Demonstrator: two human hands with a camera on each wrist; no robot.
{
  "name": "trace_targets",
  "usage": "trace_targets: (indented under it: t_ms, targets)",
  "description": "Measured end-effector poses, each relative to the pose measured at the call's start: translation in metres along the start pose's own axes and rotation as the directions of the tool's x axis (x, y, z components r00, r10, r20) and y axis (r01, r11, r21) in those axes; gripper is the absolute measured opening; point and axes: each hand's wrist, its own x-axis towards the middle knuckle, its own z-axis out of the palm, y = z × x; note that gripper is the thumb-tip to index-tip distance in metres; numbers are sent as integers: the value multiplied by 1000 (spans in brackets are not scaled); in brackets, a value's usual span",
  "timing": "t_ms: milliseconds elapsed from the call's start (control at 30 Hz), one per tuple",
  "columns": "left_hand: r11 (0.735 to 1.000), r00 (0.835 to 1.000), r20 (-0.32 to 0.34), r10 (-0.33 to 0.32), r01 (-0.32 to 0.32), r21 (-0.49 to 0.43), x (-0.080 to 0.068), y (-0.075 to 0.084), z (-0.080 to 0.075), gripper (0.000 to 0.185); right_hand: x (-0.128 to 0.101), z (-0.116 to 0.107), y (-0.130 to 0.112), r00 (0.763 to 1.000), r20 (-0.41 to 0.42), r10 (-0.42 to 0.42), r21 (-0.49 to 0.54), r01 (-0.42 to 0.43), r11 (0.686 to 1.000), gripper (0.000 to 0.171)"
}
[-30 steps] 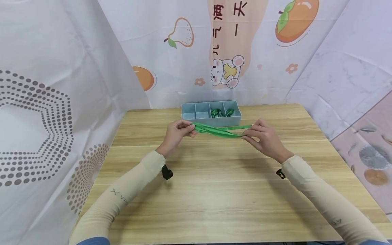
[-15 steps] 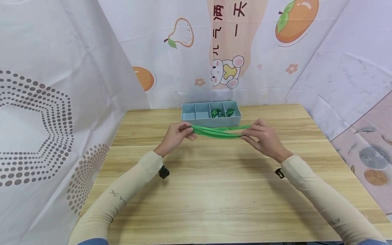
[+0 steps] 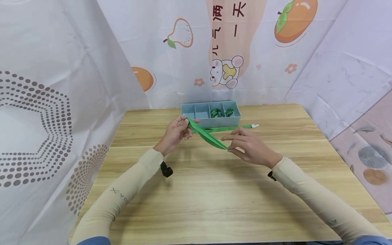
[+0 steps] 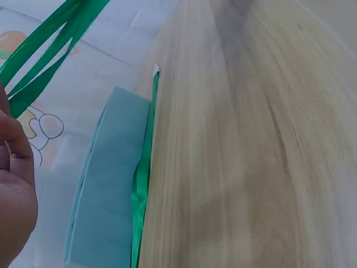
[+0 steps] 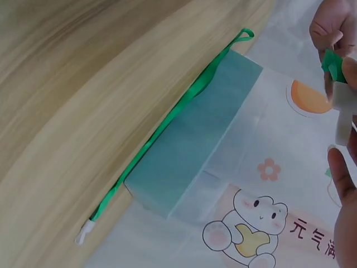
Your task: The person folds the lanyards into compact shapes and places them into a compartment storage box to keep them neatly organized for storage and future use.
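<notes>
Green strap (image 3: 209,136) spans between your hands: left hand (image 3: 174,134) pinches one end, right hand (image 3: 249,147) the other. Second strap (image 5: 195,88) lies beyond them, alongside the blue box (image 3: 225,121).

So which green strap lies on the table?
The strap along the blue tray; left hand and right hand hold another strap; green bundles lie inside the tray.

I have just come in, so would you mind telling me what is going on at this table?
A person holds up a gathered green strap: the left grip pinches one end, and the right grip pinches the other, nearer the person. A second green strap with a white end piece lies on the table along the near side of a blue divided box. Two of its compartments hold green bundles.
</notes>
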Motion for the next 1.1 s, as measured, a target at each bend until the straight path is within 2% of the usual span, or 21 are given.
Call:
trace_targets:
  t_ms: [100, 200, 333, 467, 567, 633, 700, 800, 833, 900, 933, 967, 1033, 1100]
  targets:
    - [1000, 999, 37, 2, -1, -23, 1, 3, 2, 18, 0, 3, 1, 1000, -14, 28, -1, -28, 1000, 17]
    - [1000, 999, 44, 8, -8, -2, 1, 6, 4, 18, 0, 7, 3, 997, -19, 81, -12, -81, 997, 14]
    - [992, 998, 55, 25, -32, 125, 4, 13, 12, 18, -3, 16, 9, 981, -23, 190, -32, -191, 981, 11]
    - [948, 995, 83, 61, -83, 306, 9, 22, 27, 18, -7, 26, 15, 951, -16, 309, -39, -309, 950, 9]
    - [892, 989, 110, 101, -139, 429, 13, 28, 41, 19, -9, 33, 19, 916, 10, 401, -37, -400, 916, 8]
    - [828, 982, 127, 140, -186, 529, 15, 32, 50, 20, -9, 36, 21, 892, 32, 451, -36, -450, 892, 8]
    - [741, 971, 149, 186, -238, 628, 18, 35, 57, 20, -7, 39, 22, 871, 61, 487, -34, -486, 873, 9]
    - [572, 942, 193, 274, -321, 755, 22, 40, 65, 21, -3, 42, 23, 851, 114, 513, -15, -514, 857, 14]
    - [528, 932, 207, 298, -342, 777, 23, 41, 67, 21, -2, 42, 23, 847, 135, 515, -1, -519, 855, 18]
    - [466, 909, 240, 341, -385, 796, 25, 45, 70, 19, 1, 40, 22, 838, 181, 515, 42, -529, 847, 26]
    - [448, 898, 256, 358, -405, 797, 25, 46, 72, 18, 3, 39, 23, 834, 204, 512, 72, -534, 842, 30]
    - [444, 891, 266, 367, -419, 792, 26, 48, 72, 17, 5, 36, 23, 829, 225, 512, 106, -543, 833, 33]
    - [447, 877, 291, 381, -451, 772, 27, 51, 73, 14, 8, 29, 24, 817, 254, 517, 177, -565, 806, 35]
    - [459, 866, 316, 387, -478, 749, 28, 55, 74, 12, 11, 22, 27, 811, 246, 531, 244, -582, 776, 32]
